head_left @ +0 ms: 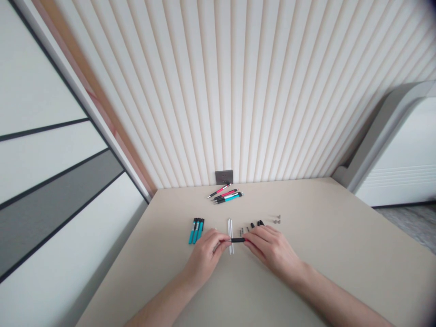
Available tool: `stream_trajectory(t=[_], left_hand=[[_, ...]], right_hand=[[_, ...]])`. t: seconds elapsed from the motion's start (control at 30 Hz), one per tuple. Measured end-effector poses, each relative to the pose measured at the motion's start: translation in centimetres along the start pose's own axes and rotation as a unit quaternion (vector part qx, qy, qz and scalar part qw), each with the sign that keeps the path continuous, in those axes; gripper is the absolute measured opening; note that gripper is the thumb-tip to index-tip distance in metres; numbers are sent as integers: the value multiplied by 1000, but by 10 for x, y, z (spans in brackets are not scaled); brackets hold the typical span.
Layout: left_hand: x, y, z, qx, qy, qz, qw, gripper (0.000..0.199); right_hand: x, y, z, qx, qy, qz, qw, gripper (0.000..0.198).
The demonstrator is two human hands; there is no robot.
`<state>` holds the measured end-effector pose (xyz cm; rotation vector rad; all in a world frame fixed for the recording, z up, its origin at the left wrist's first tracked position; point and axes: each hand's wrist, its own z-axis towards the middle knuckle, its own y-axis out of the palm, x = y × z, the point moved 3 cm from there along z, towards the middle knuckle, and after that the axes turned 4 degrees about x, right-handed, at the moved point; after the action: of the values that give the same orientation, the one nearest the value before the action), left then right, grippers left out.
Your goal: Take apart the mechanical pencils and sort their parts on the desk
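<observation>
Between my two hands, level above the table, is a pen [238,240] with a black grip and a bit of red at its right end. My left hand [206,250] pinches its left tip. My right hand [269,247] is closed round the red end, most of which the fingers hide. Thin pale refill tubes [230,227] lie upright in view just behind the pen. Small springs [241,231] and black grip pieces [258,223] rest beyond my right fingers, partly covered. Left of my left hand lie several teal pen barrels [196,230] with black ends, side by side.
Assembled red, white and teal pens [228,196] lie at the back of the beige table [323,227]. Several small metal tips [278,220] sit at the right. A dark socket [224,176] is on the ribbed wall; a white cabinet stands on the left.
</observation>
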<state>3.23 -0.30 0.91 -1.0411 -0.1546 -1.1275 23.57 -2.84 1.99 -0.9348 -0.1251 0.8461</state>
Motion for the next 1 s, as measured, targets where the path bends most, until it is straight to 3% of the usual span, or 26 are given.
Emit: stream_trajectory(t=[0.33, 0.53, 1.0], left_hand=[[4, -8, 0, -9, 55, 23, 998, 10], [2, -4, 1, -47, 80, 60, 994, 13], [5, -2, 3, -26, 98, 62, 993, 15]], right_hand=[[-1, 0, -1, 3, 6, 23, 1000, 17], [0, 1, -1, -1, 12, 31, 999, 18], [0, -2, 0, -7, -16, -7, 1000, 20]])
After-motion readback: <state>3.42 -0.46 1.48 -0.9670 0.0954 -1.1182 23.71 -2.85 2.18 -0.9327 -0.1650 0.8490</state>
